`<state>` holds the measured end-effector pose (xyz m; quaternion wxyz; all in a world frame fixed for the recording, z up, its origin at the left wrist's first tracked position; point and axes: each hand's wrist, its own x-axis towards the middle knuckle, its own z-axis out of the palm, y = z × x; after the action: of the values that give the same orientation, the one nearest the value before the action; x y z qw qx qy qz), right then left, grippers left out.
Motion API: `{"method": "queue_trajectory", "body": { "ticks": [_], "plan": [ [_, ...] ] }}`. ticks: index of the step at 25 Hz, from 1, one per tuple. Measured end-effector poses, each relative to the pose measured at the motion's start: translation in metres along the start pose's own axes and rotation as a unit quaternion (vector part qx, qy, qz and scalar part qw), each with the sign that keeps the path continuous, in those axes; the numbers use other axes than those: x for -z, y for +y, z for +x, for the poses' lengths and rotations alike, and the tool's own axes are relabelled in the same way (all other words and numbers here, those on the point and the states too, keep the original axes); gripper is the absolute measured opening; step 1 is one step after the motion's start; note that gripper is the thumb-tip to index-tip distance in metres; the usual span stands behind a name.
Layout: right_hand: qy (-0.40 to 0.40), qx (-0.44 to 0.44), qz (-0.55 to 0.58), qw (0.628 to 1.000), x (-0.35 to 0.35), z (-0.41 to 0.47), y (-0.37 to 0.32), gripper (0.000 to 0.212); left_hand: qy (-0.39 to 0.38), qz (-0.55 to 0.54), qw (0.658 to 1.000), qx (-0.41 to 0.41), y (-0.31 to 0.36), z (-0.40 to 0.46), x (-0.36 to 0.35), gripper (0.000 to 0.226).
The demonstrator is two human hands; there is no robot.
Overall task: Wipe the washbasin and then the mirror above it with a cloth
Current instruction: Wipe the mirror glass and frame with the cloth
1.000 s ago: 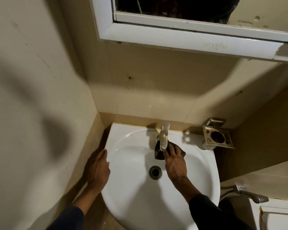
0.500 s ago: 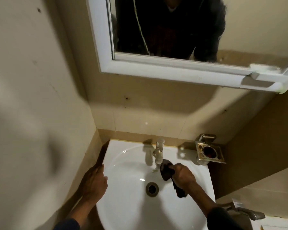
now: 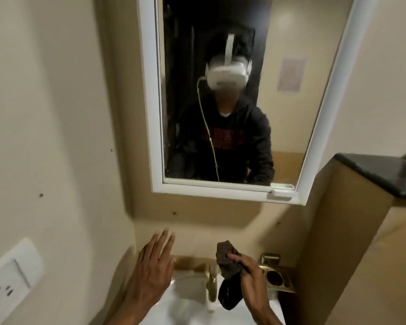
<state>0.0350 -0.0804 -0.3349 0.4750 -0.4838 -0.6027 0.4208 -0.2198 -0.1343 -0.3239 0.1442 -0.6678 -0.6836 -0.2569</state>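
beige walls (image 3: 56,113) met in a corner at the left, marked with a few small dark spots. a white socket plate (image 3: 8,277) sat low on the left wall. at the right, a beige partition (image 3: 352,231) carried a dark ledge (image 3: 380,170). the light was dim and warm.

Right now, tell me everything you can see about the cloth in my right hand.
The cloth is a dark brown, soft fabric rag, crumpled and folded over. The right hand pinches it near the middle between thumb and fingers, so one bunched end sticks up above the fingers while the other end hangs limp below the hand. It is lifted clear of the washbasin, just right of the tap in this view and well below the mirror. Only the hand visibly touches it.
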Motion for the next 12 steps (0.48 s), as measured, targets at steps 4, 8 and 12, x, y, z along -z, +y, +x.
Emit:
{"method": "queue_trajectory", "body": {
  "ticks": [4, 8, 12],
  "plan": [
    [0.007, 0.086, 0.067, 0.994, 0.018, -0.005, -0.092, 0.022, 0.097, -0.021, 0.993, -0.061, 0.028, 0.043, 0.059, 0.056],
    [0.069, 0.242, 0.014, 0.968, 0.036, 0.009, -0.175, 0.032, 0.159, -0.022, 0.984, -0.082, 0.047, 0.089, 0.118, 0.059],
    [0.182, 0.429, -0.098, 0.879, 0.068, 0.039, -0.262, 0.048, 0.22, -0.01, 0.971, -0.09, 0.058, 0.134, 0.178, 0.059]
  ]
}}
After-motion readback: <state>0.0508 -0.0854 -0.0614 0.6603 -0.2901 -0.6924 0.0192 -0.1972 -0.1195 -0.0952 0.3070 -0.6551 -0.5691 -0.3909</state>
